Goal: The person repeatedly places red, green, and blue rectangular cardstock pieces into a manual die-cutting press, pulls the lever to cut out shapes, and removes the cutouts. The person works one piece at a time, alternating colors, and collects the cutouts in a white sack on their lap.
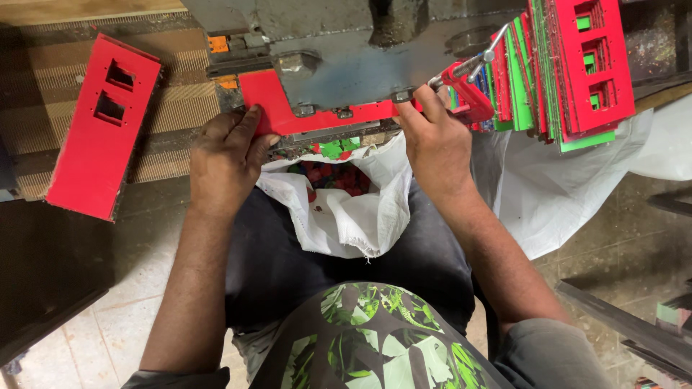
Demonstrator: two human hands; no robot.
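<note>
Both hands, left hand (225, 155) and right hand (435, 140), were clamped on a red sheet (270, 104) under the grey press (360, 65), seemingly mid-punch, above a white sack (339, 216).

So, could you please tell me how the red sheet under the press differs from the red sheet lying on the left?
The red sheet under the press is held by both hands, left hand and right hand; the red sheet on the left lies untouched on corrugated board. The pressed one is mostly hidden under the metal plate; the left one shows fully, with two rectangular cut-outs. Both are flat and bright red.
</note>
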